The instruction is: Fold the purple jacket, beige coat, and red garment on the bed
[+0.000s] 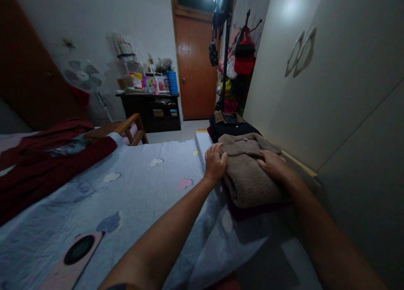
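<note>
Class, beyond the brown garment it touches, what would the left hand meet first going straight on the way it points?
Probably the dark garment, just past the brown garment; how high the left hand would pass is unclear.

Looking into a bedroom in a home, no mistaking it, and starting near: taking in a pale blue bed cover printed with heart-like shapes, then sweeping left over dark red clothing lying across it; swinging right, catching a folded brown garment close beside a tall pale wardrobe; pushing on to the far wall now, meeting a closed wooden door, spotting bags hung to the right of it, then cutting back left to a dark low cabinet crowded with household bits, and a standing fan farther left
</note>
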